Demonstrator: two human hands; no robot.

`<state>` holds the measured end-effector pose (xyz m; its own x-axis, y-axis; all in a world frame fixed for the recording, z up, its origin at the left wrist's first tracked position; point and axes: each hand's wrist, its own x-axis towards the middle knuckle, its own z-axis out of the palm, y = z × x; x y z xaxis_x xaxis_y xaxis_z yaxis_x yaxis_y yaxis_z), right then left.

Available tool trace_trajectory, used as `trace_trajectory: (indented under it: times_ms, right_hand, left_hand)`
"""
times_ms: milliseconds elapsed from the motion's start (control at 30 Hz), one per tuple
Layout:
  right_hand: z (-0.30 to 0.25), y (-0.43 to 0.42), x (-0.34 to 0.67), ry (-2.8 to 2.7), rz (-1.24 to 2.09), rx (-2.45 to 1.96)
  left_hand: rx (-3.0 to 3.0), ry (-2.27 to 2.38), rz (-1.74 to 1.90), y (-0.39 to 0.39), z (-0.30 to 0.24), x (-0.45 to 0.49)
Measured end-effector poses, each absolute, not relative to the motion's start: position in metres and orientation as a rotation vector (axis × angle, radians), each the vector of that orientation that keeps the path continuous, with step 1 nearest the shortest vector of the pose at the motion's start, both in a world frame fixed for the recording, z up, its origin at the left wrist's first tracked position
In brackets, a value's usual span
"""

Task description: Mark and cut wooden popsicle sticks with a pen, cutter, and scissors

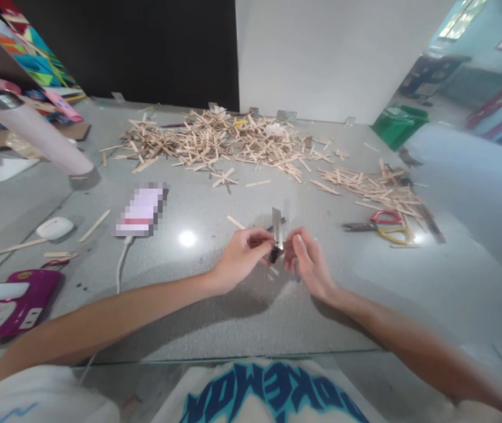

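Observation:
Near the middle of the table, my left hand (247, 254) is closed in a pinch around a small black piece with a flat, shiny metal strip (277, 228) standing up from it. Its exact kind I cannot make out. Just to the right, my right hand (307, 258) has its fingers curled and thumb pressed in, close to the same piece. Whatever lies between those fingers is hidden. A wooden stick (235, 222) lies behind my left hand, and pale scraps (273, 271) rest on the table below the fingers.
Wooden sticks (215, 141) are heaped along the back, with more sticks (374, 187) at right. Scissors (383, 227) with red and yellow handles lie at right. Leftward are a cabled phone (141, 210), a white mouse (55, 228), a purple device (17, 302) and a pink bottle (39, 132).

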<state>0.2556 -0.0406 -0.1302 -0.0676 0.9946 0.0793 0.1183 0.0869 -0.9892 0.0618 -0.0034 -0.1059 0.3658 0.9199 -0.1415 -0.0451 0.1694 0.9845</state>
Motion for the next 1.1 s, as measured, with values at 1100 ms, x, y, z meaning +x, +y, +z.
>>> trace_trajectory:
  times_ms: [1100]
  right_hand:
    - [-0.141, -0.041, 0.251, -1.669, 0.69, -1.195]
  left_hand:
    - [1.308, 1.047, 0.875, -0.006, -0.097, 0.061]
